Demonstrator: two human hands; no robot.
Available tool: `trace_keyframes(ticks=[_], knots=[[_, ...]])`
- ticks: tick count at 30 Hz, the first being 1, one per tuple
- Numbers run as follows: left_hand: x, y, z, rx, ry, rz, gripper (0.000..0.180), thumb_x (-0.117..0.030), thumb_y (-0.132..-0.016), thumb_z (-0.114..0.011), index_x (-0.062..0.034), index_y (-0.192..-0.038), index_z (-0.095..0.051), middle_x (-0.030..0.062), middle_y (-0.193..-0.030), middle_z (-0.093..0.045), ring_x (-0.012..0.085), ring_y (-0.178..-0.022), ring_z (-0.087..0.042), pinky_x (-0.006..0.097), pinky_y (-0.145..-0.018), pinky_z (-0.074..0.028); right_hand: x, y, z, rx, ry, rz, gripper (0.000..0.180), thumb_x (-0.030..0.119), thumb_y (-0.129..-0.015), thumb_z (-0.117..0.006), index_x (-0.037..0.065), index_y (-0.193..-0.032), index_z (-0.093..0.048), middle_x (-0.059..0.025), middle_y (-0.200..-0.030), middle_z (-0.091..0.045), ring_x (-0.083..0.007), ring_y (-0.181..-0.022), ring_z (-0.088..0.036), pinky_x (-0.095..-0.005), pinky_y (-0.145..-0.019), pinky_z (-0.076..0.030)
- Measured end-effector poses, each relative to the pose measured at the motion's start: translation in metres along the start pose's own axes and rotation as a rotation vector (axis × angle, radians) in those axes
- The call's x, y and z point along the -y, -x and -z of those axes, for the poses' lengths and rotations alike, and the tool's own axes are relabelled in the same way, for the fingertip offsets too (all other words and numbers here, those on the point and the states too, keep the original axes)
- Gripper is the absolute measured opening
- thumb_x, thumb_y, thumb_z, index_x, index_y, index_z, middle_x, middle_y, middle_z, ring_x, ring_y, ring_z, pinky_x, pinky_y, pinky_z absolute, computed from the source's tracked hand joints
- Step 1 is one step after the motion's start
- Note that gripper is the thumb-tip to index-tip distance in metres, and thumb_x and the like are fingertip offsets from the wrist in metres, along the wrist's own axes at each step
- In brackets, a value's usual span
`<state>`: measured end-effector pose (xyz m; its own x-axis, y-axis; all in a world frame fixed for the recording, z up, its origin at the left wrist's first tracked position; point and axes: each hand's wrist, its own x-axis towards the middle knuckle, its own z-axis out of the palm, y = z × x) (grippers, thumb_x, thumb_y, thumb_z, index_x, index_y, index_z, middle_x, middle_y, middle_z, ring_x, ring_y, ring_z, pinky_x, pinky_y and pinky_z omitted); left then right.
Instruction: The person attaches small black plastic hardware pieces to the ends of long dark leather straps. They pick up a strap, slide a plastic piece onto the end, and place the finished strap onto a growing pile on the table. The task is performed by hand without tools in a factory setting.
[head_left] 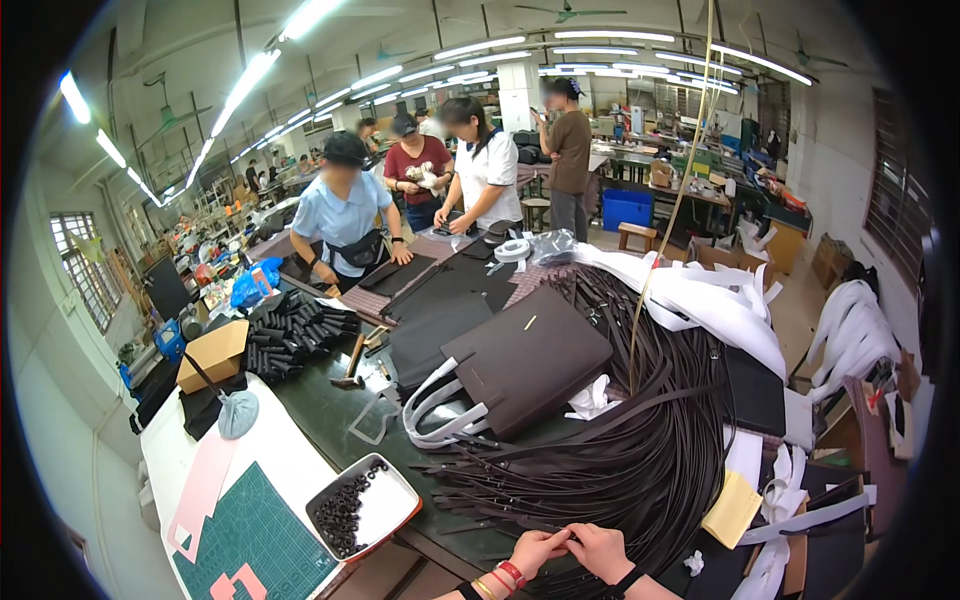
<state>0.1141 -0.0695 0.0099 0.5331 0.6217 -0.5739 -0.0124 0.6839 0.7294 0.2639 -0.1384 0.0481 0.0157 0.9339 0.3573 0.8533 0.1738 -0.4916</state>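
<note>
My left hand [537, 552], with red and gold bangles at the wrist, meets my right hand [600, 551] at the near edge of the green table [320, 408]. Both are closed, thumbs and fingertips pressed together. Whatever lies between them is too small or hidden to make out. Under and beyond them spreads a big heap of long dark brown straps [640, 462]. A white tray [388, 508] to the left of my hands holds small black parts [342, 512]. Beyond the straps lies a dark brown handbag [535, 355], its handles wrapped in pale material.
A green cutting mat [262, 535] lies on a white board at left. Hammers [350, 365] rest near black rolled pieces [290, 335]. White strips [690, 295] and a yellow pad [732, 508] lie at right. Several people stand across the table, one in light blue [345, 220].
</note>
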Motion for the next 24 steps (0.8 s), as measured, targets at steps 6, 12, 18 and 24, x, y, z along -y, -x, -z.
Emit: trace_keyframes(ticks=[6, 12, 18, 24], knots=[[0.008, -0.009, -0.003, -0.131, 0.047, -0.016, 0.031, -0.024, -0.094, -0.065, 0.0065, -0.094, -0.059, 0.0121, -0.094, -0.066, 0.0185, -0.086, -0.067, 0.031, -0.082, -0.058, 0.002, 0.001, -0.011, -0.061, 0.013, 0.016, 0.022, 0.020, -0.078, -0.073, 0.005, -0.091, -0.063, -0.0073, -0.075, -0.065, -0.0237, -0.065, -0.067, -0.0330, -0.055, -0.054], [0.008, -0.012, 0.006, -0.127, 0.214, -0.045, 0.031, -0.025, -0.095, -0.064, 0.0047, -0.092, -0.058, 0.0131, -0.091, -0.065, 0.0208, -0.081, -0.068, 0.032, -0.079, -0.059, 0.000, -0.004, -0.009, -0.041, -0.125, 0.054, 0.014, 0.012, -0.080, -0.067, 0.004, -0.090, -0.062, -0.0099, -0.081, -0.064, -0.0280, -0.070, -0.066, -0.0366, -0.060, -0.054], [-0.026, -0.001, 0.007, -0.062, 0.136, -0.124, 0.027, -0.024, -0.096, -0.062, 0.0017, -0.090, -0.058, 0.0127, -0.092, -0.067, 0.0211, -0.084, -0.070, 0.030, -0.077, -0.059, -0.017, -0.001, 0.019, 0.055, -0.289, -0.089, 0.018, 0.003, -0.081, -0.060, 0.001, -0.099, -0.059, -0.0131, -0.090, -0.062, -0.0302, -0.080, -0.062, -0.0396, -0.073, -0.052], [-0.021, -0.005, -0.010, -0.041, 0.121, -0.063, 0.028, -0.031, -0.094, -0.066, -0.0036, -0.091, -0.064, 0.0055, -0.088, -0.066, 0.0128, -0.077, -0.064, 0.025, -0.073, -0.054, 0.006, -0.019, 0.021, 0.018, -0.105, -0.019, 0.030, 0.024, -0.082, -0.073, 0.006, -0.104, -0.063, -0.0092, -0.086, -0.065, -0.0285, -0.073, -0.065, -0.0363, -0.064, -0.053]])
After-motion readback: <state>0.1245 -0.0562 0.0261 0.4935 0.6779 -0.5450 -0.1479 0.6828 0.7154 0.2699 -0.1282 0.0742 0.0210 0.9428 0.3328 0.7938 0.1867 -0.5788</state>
